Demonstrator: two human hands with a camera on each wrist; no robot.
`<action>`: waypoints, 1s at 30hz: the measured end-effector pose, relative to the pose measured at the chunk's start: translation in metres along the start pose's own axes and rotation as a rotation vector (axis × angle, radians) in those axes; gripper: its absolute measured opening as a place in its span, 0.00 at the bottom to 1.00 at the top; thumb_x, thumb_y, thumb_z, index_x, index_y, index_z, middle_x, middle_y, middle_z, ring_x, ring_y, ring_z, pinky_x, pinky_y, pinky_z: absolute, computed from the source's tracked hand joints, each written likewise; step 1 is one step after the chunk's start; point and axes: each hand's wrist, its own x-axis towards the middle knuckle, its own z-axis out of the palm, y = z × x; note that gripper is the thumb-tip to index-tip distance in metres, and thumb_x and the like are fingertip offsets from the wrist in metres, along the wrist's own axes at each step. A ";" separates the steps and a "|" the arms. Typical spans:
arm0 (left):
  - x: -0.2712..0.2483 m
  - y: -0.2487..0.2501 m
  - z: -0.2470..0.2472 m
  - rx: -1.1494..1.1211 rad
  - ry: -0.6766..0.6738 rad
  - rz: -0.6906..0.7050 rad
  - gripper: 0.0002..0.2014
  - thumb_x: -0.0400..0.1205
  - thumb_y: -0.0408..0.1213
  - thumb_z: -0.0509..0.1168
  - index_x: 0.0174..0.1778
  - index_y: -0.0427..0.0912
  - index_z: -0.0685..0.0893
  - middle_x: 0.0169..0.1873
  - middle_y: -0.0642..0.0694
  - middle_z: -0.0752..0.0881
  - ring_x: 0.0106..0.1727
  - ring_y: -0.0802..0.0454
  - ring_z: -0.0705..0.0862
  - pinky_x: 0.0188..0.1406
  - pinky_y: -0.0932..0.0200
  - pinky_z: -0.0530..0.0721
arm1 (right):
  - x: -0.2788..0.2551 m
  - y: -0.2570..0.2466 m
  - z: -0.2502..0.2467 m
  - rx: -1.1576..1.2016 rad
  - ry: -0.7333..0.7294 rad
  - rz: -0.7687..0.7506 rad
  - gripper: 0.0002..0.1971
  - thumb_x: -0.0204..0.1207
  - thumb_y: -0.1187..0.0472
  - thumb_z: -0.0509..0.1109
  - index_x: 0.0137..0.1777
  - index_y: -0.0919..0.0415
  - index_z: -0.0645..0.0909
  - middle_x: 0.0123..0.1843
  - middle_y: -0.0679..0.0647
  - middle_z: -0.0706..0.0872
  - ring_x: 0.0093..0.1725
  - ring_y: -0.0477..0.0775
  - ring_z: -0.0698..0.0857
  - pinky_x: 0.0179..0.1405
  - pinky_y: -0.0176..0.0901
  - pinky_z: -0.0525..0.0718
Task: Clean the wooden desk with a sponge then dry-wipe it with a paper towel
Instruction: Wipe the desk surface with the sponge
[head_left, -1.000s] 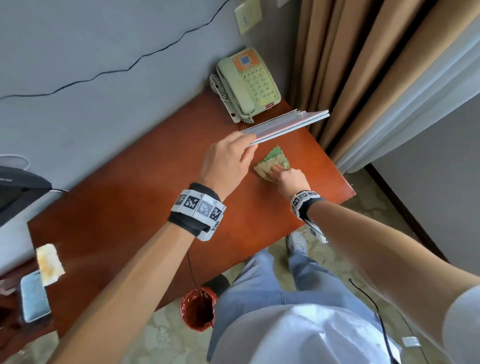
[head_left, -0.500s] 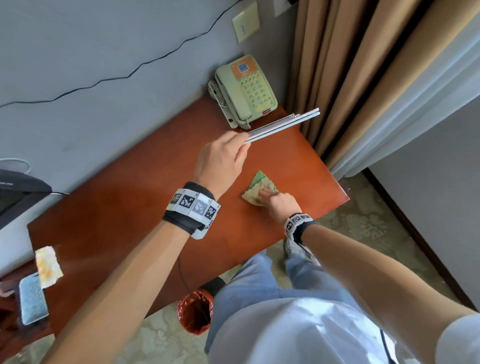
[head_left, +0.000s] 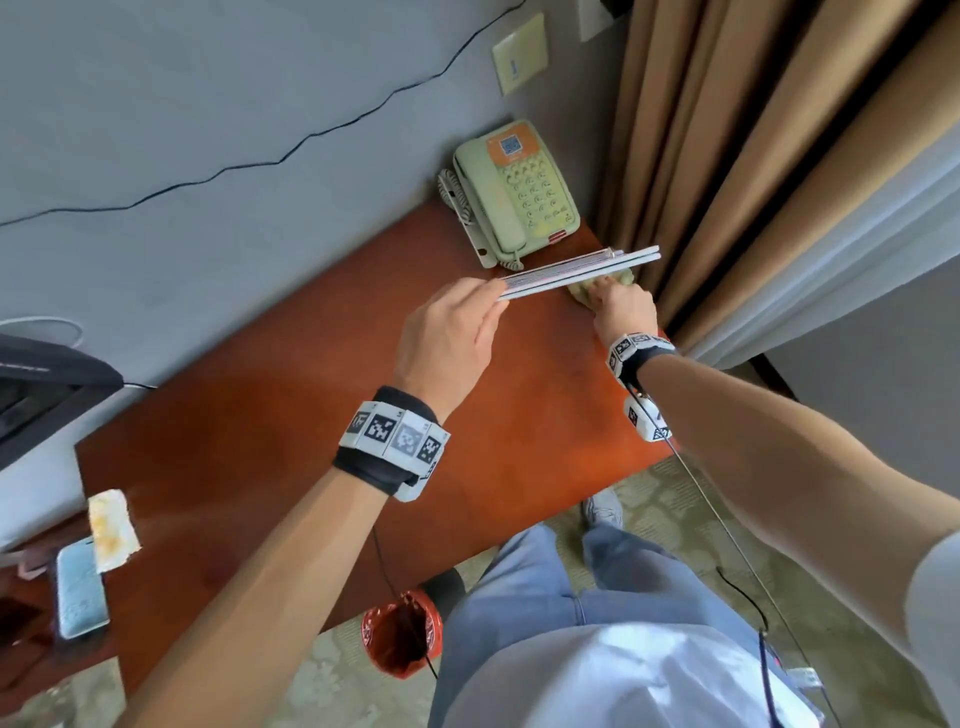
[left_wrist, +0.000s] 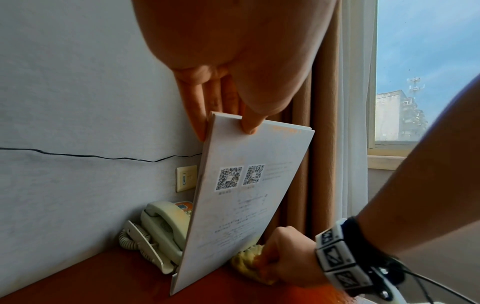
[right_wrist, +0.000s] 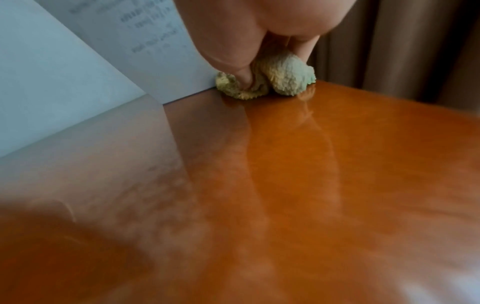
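Head view: my left hand (head_left: 447, 332) pinches the tilted booklets (head_left: 576, 274) while my right hand (head_left: 621, 306) grips the sponge (right_wrist: 270, 84), scrubbing the desk (head_left: 311, 415) corner beside the telephone (head_left: 511, 192); next I judge a pull back.

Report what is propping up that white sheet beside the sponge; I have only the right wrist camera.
Observer: The left hand pinches the top edge of the white sheets, a thin stack tilted up from the desk.
Operator: State what stands behind them.
Observer: A pale green telephone sits against the wall, close behind the stack.
Operator: Locate the paper towel.
Observer: The paper towel, stained yellow, lies at the desk's far left end, well away from the sponge that the right hand grips.
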 end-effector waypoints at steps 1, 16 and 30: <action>-0.001 0.000 0.002 0.001 0.002 -0.002 0.09 0.85 0.35 0.67 0.59 0.41 0.90 0.48 0.47 0.90 0.44 0.46 0.88 0.36 0.47 0.88 | 0.004 -0.013 0.004 0.029 0.003 0.023 0.16 0.73 0.69 0.65 0.58 0.57 0.84 0.52 0.63 0.88 0.50 0.72 0.86 0.49 0.56 0.86; 0.017 0.002 0.001 -0.021 0.005 -0.018 0.09 0.86 0.37 0.67 0.58 0.40 0.90 0.46 0.47 0.90 0.40 0.44 0.89 0.32 0.47 0.87 | -0.090 -0.050 0.067 -0.154 -0.316 -0.505 0.26 0.74 0.69 0.65 0.70 0.46 0.75 0.71 0.46 0.81 0.58 0.60 0.88 0.44 0.50 0.85; 0.009 -0.002 0.004 -0.059 0.030 -0.038 0.09 0.85 0.37 0.69 0.57 0.41 0.91 0.46 0.48 0.91 0.40 0.46 0.89 0.33 0.48 0.87 | 0.020 -0.025 0.007 -0.020 0.034 0.027 0.21 0.74 0.71 0.62 0.67 0.61 0.79 0.61 0.69 0.85 0.53 0.76 0.85 0.52 0.59 0.83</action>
